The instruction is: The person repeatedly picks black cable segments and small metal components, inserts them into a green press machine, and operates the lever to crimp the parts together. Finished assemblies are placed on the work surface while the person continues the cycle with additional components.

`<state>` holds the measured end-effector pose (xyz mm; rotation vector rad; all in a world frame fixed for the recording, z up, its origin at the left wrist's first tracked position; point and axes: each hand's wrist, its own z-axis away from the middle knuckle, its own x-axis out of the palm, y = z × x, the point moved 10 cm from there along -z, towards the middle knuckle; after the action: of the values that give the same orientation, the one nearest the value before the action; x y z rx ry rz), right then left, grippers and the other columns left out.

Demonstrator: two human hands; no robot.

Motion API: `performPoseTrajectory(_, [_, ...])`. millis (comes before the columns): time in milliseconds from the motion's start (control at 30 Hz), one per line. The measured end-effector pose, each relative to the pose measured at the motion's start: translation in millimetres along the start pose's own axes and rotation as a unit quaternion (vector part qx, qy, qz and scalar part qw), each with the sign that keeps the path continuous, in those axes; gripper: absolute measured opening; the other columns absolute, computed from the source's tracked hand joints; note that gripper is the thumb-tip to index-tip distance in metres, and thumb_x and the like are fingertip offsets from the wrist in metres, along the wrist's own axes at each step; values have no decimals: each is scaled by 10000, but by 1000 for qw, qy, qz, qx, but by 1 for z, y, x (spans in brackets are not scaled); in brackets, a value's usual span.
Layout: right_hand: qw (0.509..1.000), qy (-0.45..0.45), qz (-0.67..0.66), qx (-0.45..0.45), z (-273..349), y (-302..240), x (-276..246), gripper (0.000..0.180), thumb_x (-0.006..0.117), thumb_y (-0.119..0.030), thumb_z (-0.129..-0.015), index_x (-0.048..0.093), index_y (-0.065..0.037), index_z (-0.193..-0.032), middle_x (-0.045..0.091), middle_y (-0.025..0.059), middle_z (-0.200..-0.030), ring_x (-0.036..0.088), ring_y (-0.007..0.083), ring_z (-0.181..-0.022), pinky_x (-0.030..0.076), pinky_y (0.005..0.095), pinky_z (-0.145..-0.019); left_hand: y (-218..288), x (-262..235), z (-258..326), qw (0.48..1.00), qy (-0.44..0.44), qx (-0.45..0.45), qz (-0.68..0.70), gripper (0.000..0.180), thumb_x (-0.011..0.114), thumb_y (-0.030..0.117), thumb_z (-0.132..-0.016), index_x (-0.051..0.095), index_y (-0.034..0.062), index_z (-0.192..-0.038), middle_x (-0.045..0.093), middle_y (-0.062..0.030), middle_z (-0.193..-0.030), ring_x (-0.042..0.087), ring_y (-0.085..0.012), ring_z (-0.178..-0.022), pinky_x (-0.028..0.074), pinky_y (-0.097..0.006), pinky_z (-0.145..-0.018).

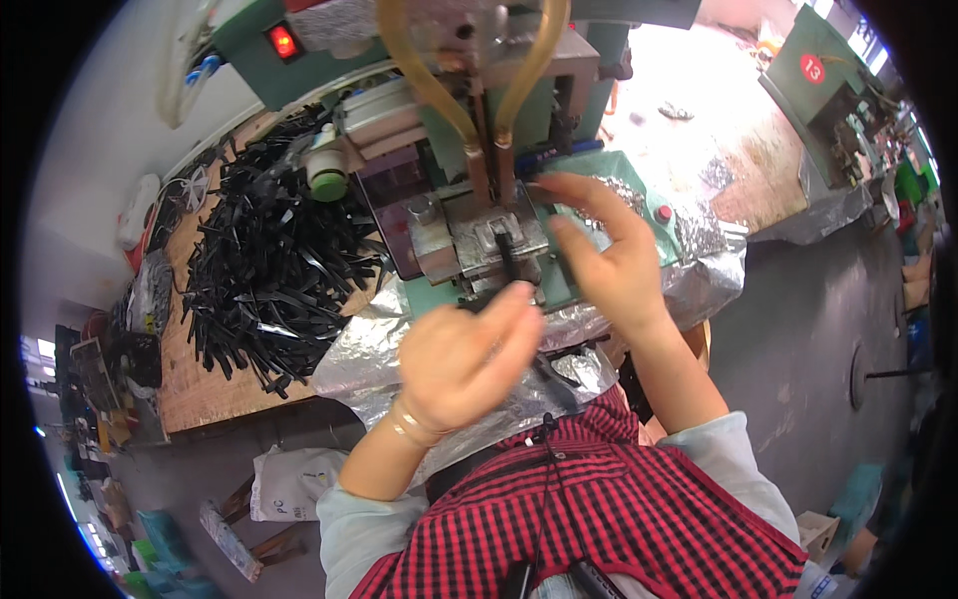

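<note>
My left hand is closed, with fingertips pinched at the near end of a narrow black strip. The strip's far end lies in the small metal fixture of a bench machine, just below two copper-coloured electrodes. At the fixture's right side my right hand is open, its thumb and index finger spread apart and nothing between them. Motion blurs the left fingers a little.
A big heap of black strips covers the wooden bench at left. A bottle with a green cap stands beside the machine. Crinkled foil wraps the bench's front edge. A red button sits right of my right hand; yellowish hoses hang above.
</note>
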<state>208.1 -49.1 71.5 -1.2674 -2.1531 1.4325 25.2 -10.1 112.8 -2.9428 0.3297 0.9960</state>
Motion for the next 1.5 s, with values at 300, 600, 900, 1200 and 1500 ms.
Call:
performPoseTrajectory(300, [972,97,214,-8,20,71,-76,282,591,20,-927,732,-53,-1160,765,151,-1092,729,318,-1019,543,389,-929,-9,23,5,998,50,34,-5,351,840,-4,-757,756,99,-1082,793,-115,-1037,634,-161,-589,437,-280,-482])
performPoseTrajectory(600, [955,55,286,60,36,108,-79,80,725,-115,-864,736,-73,-932,717,98,-954,682,328,-972,529,427,-870,-8,24,4,995,97,35,-2,218,843,30,-780,777,74,-983,784,-122,-1075,591,-128,-548,412,-267,-476])
performPoseTrajectory(900, [899,46,436,26,26,97,-46,157,788,-207,-838,700,-78,-826,667,91,-902,650,335,-943,519,462,-818,-111,0,137,900,94,-425,-30,621,803,14,-824,549,-34,-1388,623,-215,-1266,633,-349,-1165,532,-404,-959])
performPoseTrajectory(1200, [953,106,281,48,32,97,-61,130,728,-97,-948,712,-46,-1067,739,129,-958,721,278,-861,548,383,-779,-180,48,144,891,42,-451,-6,962,832,95,-779,300,-25,-1572,547,-261,-1292,579,-422,-1189,505,-448,-1014])
performPoseTrajectory(1500, [931,85,354,-37,38,83,-56,101,710,-66,-944,764,-77,-1028,730,83,-952,689,287,-906,530,388,-842,-195,-19,148,872,76,-483,-13,524,827,107,-826,638,50,-1311,661,-124,-1187,645,-286,-1056,538,-394,-910])
